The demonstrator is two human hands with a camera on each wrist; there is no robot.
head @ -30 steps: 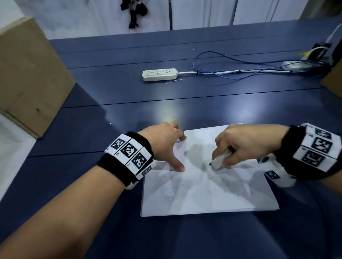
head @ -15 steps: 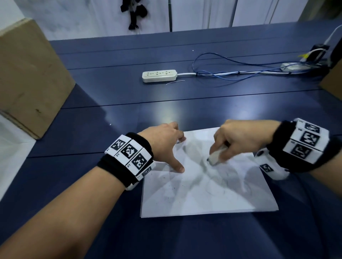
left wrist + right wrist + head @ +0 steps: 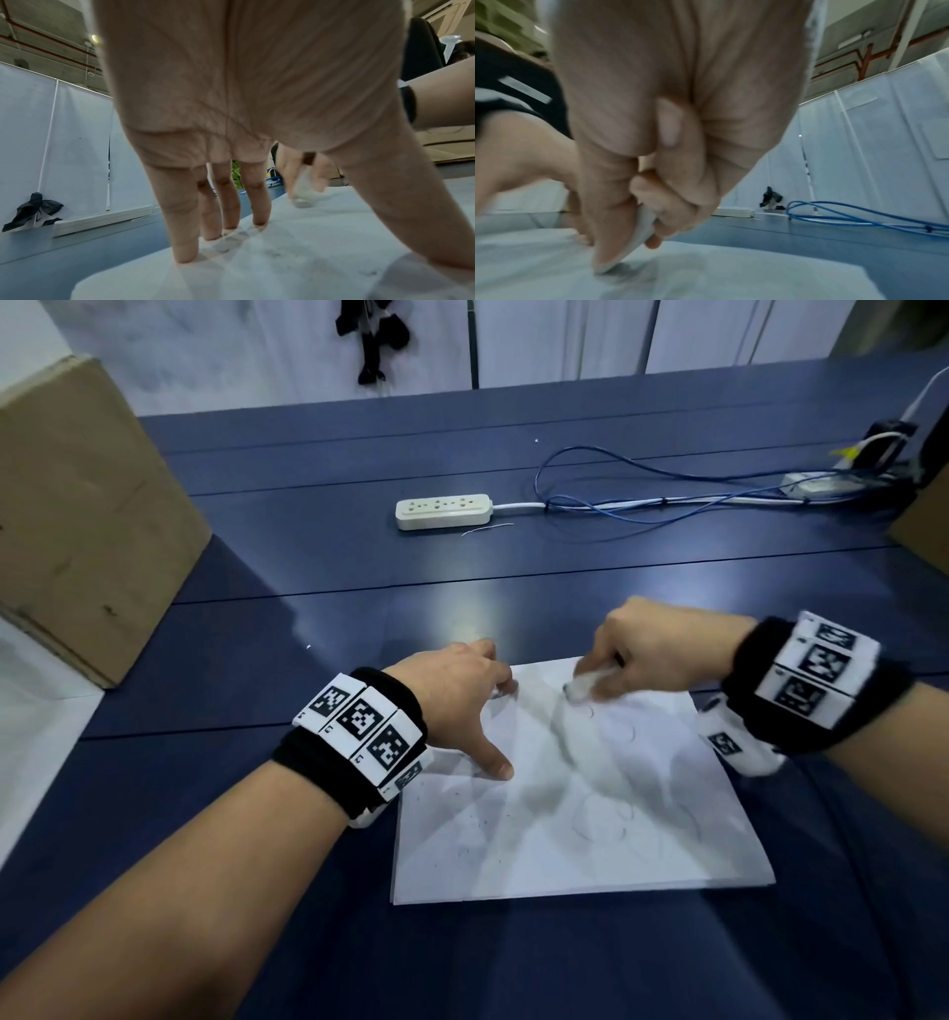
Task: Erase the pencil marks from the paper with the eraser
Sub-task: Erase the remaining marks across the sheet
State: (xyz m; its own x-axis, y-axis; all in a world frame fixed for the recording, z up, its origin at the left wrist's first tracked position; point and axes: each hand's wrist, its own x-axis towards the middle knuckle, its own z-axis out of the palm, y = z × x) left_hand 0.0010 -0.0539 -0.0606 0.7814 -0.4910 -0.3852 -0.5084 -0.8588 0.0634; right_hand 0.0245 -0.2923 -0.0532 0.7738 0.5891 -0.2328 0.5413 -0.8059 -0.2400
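Note:
A white sheet of paper (image 3: 575,834) with faint pencil curves and dark specks lies on the blue table. My right hand (image 3: 652,654) pinches a white eraser (image 3: 583,685) and holds its tip against the sheet near the far edge; the eraser (image 3: 639,233) shows between thumb and curled fingers in the right wrist view. My left hand (image 3: 462,706) is spread flat on the paper's far-left part, straight fingertips (image 3: 185,253) and thumb pressing it down. The eraser (image 3: 303,192) also appears blurred past the left fingers.
A white power strip (image 3: 444,510) and blue cables (image 3: 642,505) lie farther back on the table (image 3: 565,608). A cardboard box (image 3: 77,521) stands at the left, another box edge (image 3: 924,526) at the right. White panels close off the far side.
My right hand has carried the eraser away from me across the paper, from its middle towards the far edge. The left hand has stayed pressing the sheet.

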